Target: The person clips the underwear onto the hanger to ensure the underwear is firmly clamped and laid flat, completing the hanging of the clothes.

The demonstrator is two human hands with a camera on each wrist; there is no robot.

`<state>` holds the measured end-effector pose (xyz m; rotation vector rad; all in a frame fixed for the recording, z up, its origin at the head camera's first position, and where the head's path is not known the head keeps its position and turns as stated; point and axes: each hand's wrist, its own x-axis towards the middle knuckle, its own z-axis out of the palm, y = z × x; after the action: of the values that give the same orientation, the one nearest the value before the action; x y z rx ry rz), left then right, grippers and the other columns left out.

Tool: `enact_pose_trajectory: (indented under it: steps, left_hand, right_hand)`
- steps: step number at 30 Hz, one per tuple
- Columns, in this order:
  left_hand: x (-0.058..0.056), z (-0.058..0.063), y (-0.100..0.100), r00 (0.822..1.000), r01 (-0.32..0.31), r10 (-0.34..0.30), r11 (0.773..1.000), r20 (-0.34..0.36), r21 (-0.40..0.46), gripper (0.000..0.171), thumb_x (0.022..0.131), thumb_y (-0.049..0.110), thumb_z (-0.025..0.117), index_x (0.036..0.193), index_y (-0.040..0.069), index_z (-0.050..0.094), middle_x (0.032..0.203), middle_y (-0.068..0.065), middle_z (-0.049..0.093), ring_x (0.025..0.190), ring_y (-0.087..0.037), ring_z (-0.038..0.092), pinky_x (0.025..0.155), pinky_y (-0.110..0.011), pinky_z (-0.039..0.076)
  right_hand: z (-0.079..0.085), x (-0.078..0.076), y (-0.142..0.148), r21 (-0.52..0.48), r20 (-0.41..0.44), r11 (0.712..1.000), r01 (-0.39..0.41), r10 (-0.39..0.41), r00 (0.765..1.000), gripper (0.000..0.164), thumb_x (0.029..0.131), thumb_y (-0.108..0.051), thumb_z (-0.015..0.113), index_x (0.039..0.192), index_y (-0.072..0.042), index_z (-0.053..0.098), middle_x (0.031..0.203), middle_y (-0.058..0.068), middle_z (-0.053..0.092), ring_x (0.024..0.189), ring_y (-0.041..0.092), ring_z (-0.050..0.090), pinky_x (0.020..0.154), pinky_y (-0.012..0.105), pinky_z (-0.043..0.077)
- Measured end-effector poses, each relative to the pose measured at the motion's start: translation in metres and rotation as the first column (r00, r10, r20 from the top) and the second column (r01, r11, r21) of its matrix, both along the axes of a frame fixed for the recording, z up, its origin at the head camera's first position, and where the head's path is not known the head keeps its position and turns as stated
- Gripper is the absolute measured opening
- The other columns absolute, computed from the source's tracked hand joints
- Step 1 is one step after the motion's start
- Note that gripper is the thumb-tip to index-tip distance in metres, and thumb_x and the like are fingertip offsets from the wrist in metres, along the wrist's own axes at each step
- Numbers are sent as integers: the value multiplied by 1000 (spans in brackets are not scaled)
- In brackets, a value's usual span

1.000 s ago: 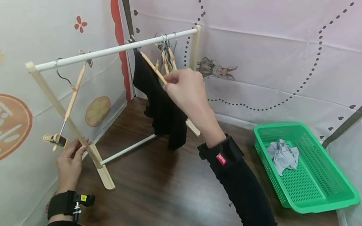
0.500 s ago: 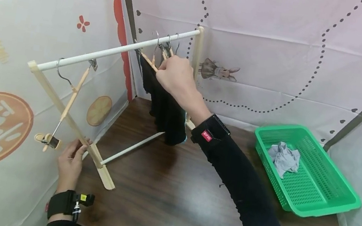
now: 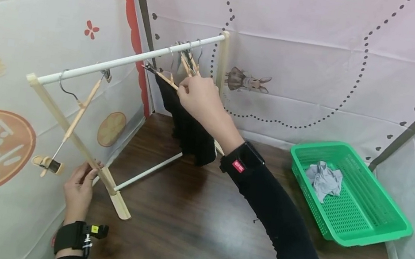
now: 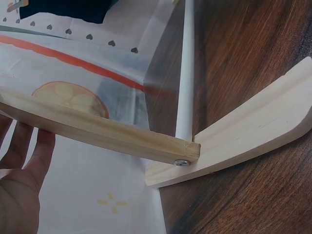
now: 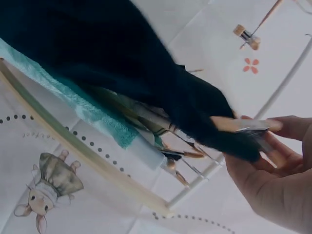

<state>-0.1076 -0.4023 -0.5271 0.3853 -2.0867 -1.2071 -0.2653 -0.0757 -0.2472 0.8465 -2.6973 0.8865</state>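
A small wooden drying rack has a white rail (image 3: 129, 57) with hangers on it. My right hand (image 3: 201, 99) pinches one end of a wooden clip hanger (image 3: 166, 79) below the rail; black cloth (image 3: 187, 128) hangs from this hanger. In the right wrist view, the thumb and fingers of the right hand (image 5: 273, 170) are at the hanger's end beside the dark cloth (image 5: 122, 58). My left hand (image 3: 79, 188) grips the rack's near wooden leg (image 3: 65, 126). The left wrist view has fingers (image 4: 41, 151) against the underside of that leg (image 4: 97, 126).
An empty clip hanger (image 3: 83, 113) dangles near the rail's front end. More hangers (image 3: 189, 62) crowd the far end, with a teal cloth (image 5: 92, 107) among them. On the brown table (image 3: 191, 234), a green basket (image 3: 375, 190) holds a crumpled grey cloth (image 3: 324, 180). Printed fabric walls surround the table.
My right hand has moved left and slightly away from me, then dipped, with the hanger and black cloth. The empty hanger's lower clip has swung left. My left hand stays on the leg.
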Motion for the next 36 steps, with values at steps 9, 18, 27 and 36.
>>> enact_pose_trajectory:
  steps: [9,18,27,36]
  left_hand:
    - [0,6,2,1000,-3,3,1000,22,2,34,99,16,67,132,8,68,119,5,68,104,5,60,87,-6,48]
    - [0,6,6,1000,-12,12,1000,6,0,34,100,13,65,133,12,68,119,3,68,104,6,61,88,-7,48]
    - [7,6,45,987,-157,158,987,34,-35,42,108,19,50,149,10,50,141,-18,54,126,-21,55,104,-20,46]
    - [0,-15,104,963,-238,257,953,-81,190,45,96,-9,46,139,6,45,129,0,38,114,-15,44,88,-23,42]
  right_hand:
    - [-53,50,68,-220,-315,967,-131,57,947,32,101,-9,59,131,-8,68,139,13,61,121,24,62,90,36,54]
    - [-164,87,163,-284,-95,956,77,-108,990,32,96,-1,61,126,-7,70,127,11,68,114,28,66,87,43,58]
    - [-263,132,244,-168,171,910,380,-352,920,25,96,2,61,117,-4,74,111,13,72,95,30,71,75,44,61]
    - [-287,157,276,-141,239,866,479,-440,866,24,99,0,59,117,-3,73,110,15,73,93,31,71,73,43,60]
